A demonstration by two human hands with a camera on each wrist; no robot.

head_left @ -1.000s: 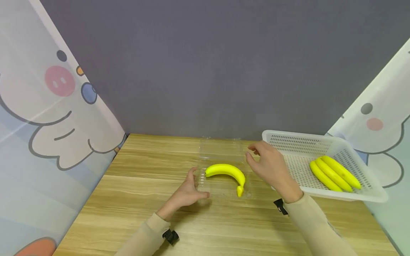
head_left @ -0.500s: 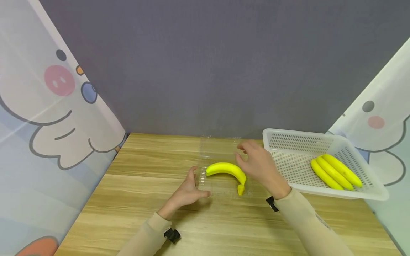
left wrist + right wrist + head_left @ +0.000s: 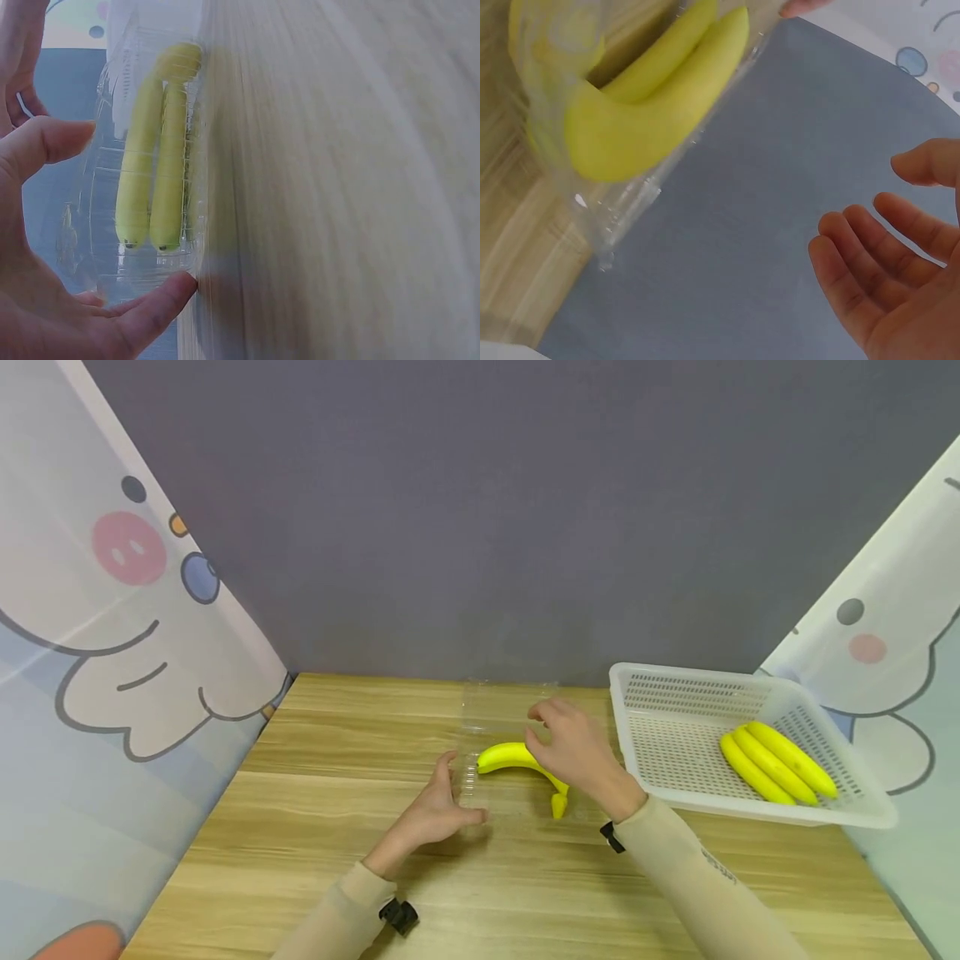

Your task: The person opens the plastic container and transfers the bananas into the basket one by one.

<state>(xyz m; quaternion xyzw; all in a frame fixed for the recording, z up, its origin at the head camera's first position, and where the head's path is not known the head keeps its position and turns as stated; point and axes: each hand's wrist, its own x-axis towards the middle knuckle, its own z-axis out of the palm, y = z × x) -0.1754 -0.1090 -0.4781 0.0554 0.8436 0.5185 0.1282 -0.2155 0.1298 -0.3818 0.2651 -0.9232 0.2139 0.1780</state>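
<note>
A clear plastic clamshell box (image 3: 470, 783) stands on the table, its lid (image 3: 506, 703) folded back toward the wall. Inside lies a yellow banana bunch (image 3: 507, 755); at least two bananas joined at the stem (image 3: 180, 61) show in the left wrist view. My left hand (image 3: 437, 810) holds the box's left end, thumb toward its front corner, a fingertip (image 3: 180, 282) low against its side. My right hand (image 3: 576, 750) hovers over the box's right part with nothing in it, fingers (image 3: 840, 289) loosely bent, covering part of the bunch in the head view.
To the right stands a white perforated basket (image 3: 697, 673), holding another bunch of bananas (image 3: 780, 762) near its right end. A grey wall (image 3: 450, 527) closes off the wooden table (image 3: 285, 852) at the back, with cartoon-printed panels (image 3: 127, 635) on both sides.
My right hand has moved left from beside the basket to above the box, now overlapping the banana bunch. The left hand, the box and the bananas have stayed in place.
</note>
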